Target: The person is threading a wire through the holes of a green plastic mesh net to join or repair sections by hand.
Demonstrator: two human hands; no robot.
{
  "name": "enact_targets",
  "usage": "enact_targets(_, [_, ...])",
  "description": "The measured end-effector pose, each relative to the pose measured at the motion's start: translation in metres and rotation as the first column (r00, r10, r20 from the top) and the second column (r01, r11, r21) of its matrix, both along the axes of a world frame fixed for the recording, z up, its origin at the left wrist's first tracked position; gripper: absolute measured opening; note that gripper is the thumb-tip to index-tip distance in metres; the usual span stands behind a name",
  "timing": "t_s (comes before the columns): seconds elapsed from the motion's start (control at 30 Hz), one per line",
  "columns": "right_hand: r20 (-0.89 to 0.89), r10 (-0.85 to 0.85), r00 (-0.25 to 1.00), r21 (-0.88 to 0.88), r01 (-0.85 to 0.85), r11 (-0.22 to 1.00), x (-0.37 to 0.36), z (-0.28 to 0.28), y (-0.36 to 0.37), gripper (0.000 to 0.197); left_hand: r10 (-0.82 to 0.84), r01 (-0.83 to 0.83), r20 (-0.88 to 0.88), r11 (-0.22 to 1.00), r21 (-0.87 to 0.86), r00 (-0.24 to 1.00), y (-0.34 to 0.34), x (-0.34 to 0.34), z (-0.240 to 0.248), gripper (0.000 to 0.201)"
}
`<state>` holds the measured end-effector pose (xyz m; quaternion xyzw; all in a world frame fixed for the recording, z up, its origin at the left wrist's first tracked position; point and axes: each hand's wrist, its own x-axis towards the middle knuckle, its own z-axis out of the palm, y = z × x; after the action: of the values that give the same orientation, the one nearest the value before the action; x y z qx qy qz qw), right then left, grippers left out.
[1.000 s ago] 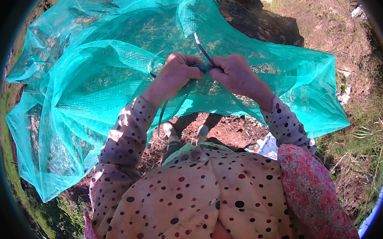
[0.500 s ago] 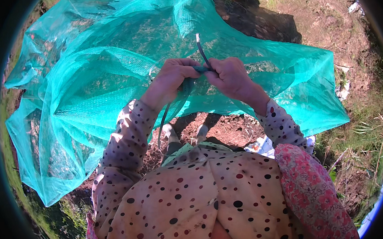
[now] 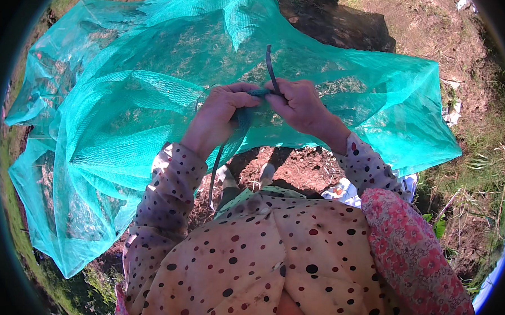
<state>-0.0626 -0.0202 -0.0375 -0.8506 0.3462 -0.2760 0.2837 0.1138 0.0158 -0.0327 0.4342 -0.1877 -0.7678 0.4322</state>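
A large sheet of green mesh netting (image 3: 310,65) spreads out in front of me. My left hand (image 3: 219,111) pinches a gathered twist of this netting between thumb and fingers. Close beside it, my right hand (image 3: 298,103) is closed on a dark flat strap (image 3: 270,66), whose free end sticks up above the fingers. The strap appears to wrap around the bunched netting between the two hands. Another dark length (image 3: 215,173) hangs below my left hand toward the ground. The exact wrap is partly hidden by my fingers.
My feet (image 3: 266,172) stand on reddish-brown soil (image 3: 304,169) at the netting's near edge. White and blue crumpled material (image 3: 344,193) lies to the right, beside my right sleeve. Grass and dry stalks (image 3: 479,198) grow at the right; green plants (image 3: 97,282) stand at the lower left.
The strap's upright end has shifted slightly right and its pale tip no longer shows. Both hands have moved slightly left and keep their grip.
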Motion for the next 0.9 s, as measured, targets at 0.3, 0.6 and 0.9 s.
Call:
enact_targets(0.3, [0.138,-0.052,0.989,0.342,0.002,0.940,0.005,0.000,0.001,0.015,0.081,-0.077,-0.232,0.997,0.024,0.969,-0.001,0.001,-0.012,0.018])
enact_targets(0.6, [0.111,-0.076,0.991,0.168,0.057,0.984,0.005,0.001,-0.001,0.013,-0.106,0.088,-0.187,0.991,-0.103,0.977,-0.002,0.009,-0.013,0.019])
enact_targets(0.9, [-0.042,-0.004,0.999,0.078,0.008,0.997,-0.005,0.001,-0.006,0.012,-0.104,0.104,-0.007,0.992,-0.075,0.995,0.000,0.002,-0.011,0.021])
